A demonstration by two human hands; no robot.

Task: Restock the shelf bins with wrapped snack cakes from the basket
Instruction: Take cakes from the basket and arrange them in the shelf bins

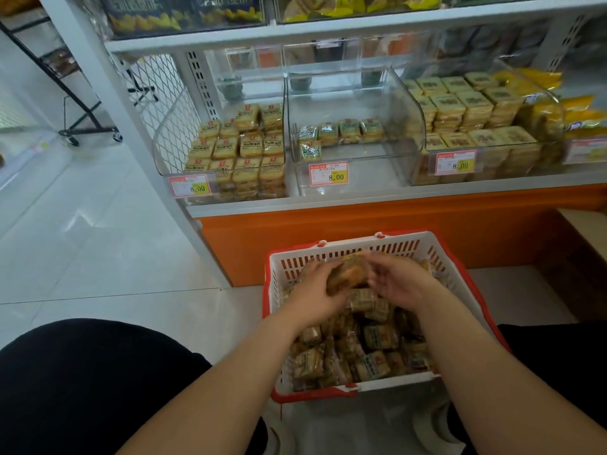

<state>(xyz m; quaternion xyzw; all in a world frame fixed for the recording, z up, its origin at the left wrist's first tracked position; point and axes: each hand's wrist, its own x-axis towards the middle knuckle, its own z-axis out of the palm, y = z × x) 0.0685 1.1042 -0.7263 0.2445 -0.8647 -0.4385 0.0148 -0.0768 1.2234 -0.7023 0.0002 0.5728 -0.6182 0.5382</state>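
Basket (437, 257): white slotted plastic with red rim, standing on the pale tiled floor (98, 244) against the orange base of the shelf (361, 195). We count it well filled with wrapped snack cakes (377, 338), heaped loosely from the near wall to the far wall.

Left hand (315, 290): inside the basket near its far left corner, fingers curled around the left side of a small clutch of cakes (349, 274).

Right hand (399, 279): opposite the left, fingers bent in against the right side of the same clutch. We note both hands pressed together on it, raised just above the heap; the clutch is blurred, so how many cakes it holds we cannot tell.

Left bin (164, 159): clear plastic, at the left end of the shelf's front edge, stacked nearly full with yellow-wrapped cakes in rows. Price tag on its front lip.

Middle bin (404, 133): clear, between the other two, almost bare. We list a single row of cakes across its middle and one more cake just in front of the row's left end. Price tag (328, 174) reading 8.00 on the front lip.

Right bin (545, 103): clear, filled high with pale square packets, yellow bags beside them toward the right edge.

Dark trousers at both lower corners.
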